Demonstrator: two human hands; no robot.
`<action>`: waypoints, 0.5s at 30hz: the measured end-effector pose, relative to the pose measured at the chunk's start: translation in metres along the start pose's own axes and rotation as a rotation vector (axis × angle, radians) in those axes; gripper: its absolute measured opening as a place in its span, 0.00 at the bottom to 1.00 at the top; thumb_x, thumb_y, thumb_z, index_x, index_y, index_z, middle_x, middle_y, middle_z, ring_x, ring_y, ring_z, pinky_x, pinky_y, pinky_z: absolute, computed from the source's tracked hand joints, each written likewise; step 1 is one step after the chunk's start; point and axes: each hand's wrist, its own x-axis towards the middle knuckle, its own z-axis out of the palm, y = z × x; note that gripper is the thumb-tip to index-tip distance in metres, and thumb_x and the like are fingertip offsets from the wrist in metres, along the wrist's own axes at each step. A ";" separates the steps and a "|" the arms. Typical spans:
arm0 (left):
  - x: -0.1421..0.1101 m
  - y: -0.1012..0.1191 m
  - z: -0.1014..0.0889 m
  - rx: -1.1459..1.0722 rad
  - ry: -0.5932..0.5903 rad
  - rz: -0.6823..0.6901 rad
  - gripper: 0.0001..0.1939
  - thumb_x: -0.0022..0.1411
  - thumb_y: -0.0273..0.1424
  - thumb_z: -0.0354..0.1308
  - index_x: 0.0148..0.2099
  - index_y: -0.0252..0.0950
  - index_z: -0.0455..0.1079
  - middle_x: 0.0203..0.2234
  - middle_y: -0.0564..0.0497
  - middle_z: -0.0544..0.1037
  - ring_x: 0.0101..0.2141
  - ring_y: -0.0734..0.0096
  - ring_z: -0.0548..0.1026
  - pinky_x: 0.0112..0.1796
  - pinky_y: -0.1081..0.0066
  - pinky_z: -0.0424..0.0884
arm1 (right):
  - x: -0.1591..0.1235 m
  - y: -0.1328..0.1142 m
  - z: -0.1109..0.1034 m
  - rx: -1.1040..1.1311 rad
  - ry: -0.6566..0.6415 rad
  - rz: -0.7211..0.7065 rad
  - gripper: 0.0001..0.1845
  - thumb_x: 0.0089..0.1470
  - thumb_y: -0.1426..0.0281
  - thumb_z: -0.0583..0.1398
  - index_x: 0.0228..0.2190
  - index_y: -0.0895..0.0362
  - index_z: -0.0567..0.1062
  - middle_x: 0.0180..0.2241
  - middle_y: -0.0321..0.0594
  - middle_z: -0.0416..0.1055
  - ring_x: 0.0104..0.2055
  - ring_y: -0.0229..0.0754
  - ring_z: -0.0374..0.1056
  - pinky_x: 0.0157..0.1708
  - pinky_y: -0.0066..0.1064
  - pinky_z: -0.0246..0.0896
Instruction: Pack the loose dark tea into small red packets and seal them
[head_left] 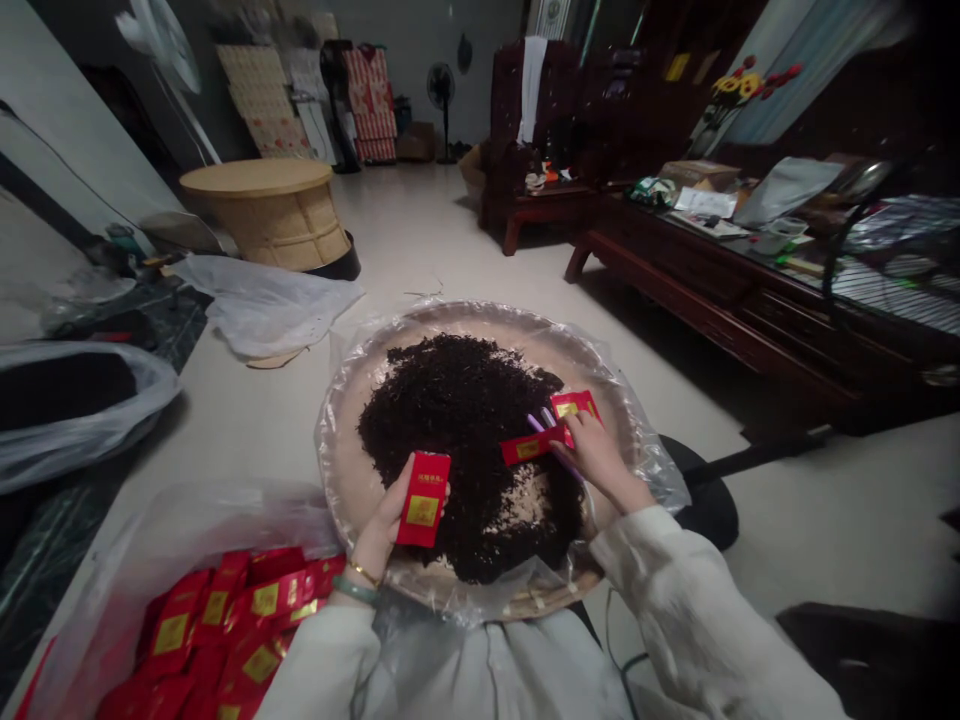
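Note:
A round woven tray (341,470) lined with clear plastic rests on my lap, with a heap of dark loose tea leaves (457,410) on it. My left hand (382,530) is closed on a small red packet with a gold label (424,498), held upright over the near side of the heap. My right hand (596,455) is closed on two more red packets (555,425) together with a thin purple tool whose tip shows beside them, over the right side of the leaves.
A clear bag of several red packets (217,620) lies at my lower left. A dark sack in plastic (67,400) sits to the left, a round wicker drum (277,210) behind it. A long dark wooden table (750,290) runs along the right.

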 end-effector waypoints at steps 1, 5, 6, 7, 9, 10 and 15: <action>0.001 -0.002 -0.002 0.004 0.003 0.003 0.33 0.63 0.53 0.43 0.44 0.28 0.73 0.25 0.42 0.81 0.25 0.65 0.79 0.29 0.69 0.76 | -0.005 0.001 0.003 0.000 -0.048 0.003 0.17 0.55 0.68 0.58 0.45 0.61 0.69 0.44 0.55 0.68 0.44 0.52 0.66 0.41 0.37 0.59; 0.009 -0.011 -0.012 0.022 0.000 -0.010 0.31 0.63 0.52 0.45 0.43 0.27 0.72 0.25 0.42 0.81 0.25 0.65 0.80 0.30 0.70 0.76 | -0.041 -0.010 0.030 -0.036 -0.376 -0.088 0.29 0.43 0.77 0.64 0.49 0.60 0.67 0.44 0.52 0.68 0.39 0.48 0.69 0.36 0.32 0.60; 0.010 -0.013 -0.015 0.027 -0.003 -0.012 0.31 0.64 0.52 0.45 0.43 0.27 0.72 0.26 0.42 0.81 0.25 0.65 0.80 0.30 0.70 0.76 | -0.049 -0.012 0.037 -0.068 -0.395 -0.091 0.35 0.39 0.79 0.64 0.52 0.60 0.65 0.46 0.54 0.67 0.41 0.50 0.69 0.37 0.33 0.60; 0.012 -0.015 -0.017 0.033 -0.004 -0.012 0.31 0.63 0.52 0.45 0.43 0.27 0.72 0.26 0.42 0.81 0.25 0.65 0.80 0.30 0.70 0.76 | -0.057 -0.015 0.042 -0.098 -0.405 -0.088 0.41 0.36 0.81 0.65 0.55 0.60 0.63 0.48 0.56 0.65 0.43 0.52 0.69 0.38 0.34 0.61; 0.014 -0.016 -0.019 0.043 0.001 -0.010 0.32 0.63 0.53 0.44 0.43 0.27 0.72 0.25 0.42 0.81 0.25 0.65 0.80 0.30 0.70 0.76 | -0.066 -0.018 0.047 -0.144 -0.448 -0.086 0.50 0.33 0.83 0.66 0.59 0.59 0.57 0.50 0.58 0.62 0.45 0.55 0.68 0.40 0.36 0.62; 0.015 -0.017 -0.020 0.044 0.008 -0.008 0.33 0.63 0.53 0.44 0.43 0.27 0.72 0.25 0.42 0.81 0.25 0.65 0.80 0.29 0.70 0.76 | -0.069 -0.021 0.047 -0.143 -0.480 -0.085 0.54 0.31 0.83 0.66 0.61 0.59 0.54 0.51 0.59 0.61 0.45 0.56 0.68 0.40 0.37 0.62; 0.018 -0.017 -0.021 0.020 0.024 0.024 0.35 0.62 0.55 0.43 0.43 0.27 0.72 0.24 0.42 0.81 0.24 0.66 0.79 0.29 0.70 0.76 | -0.074 -0.052 0.043 0.015 -0.603 -0.128 0.61 0.30 0.85 0.66 0.64 0.54 0.47 0.57 0.60 0.52 0.45 0.53 0.71 0.43 0.35 0.63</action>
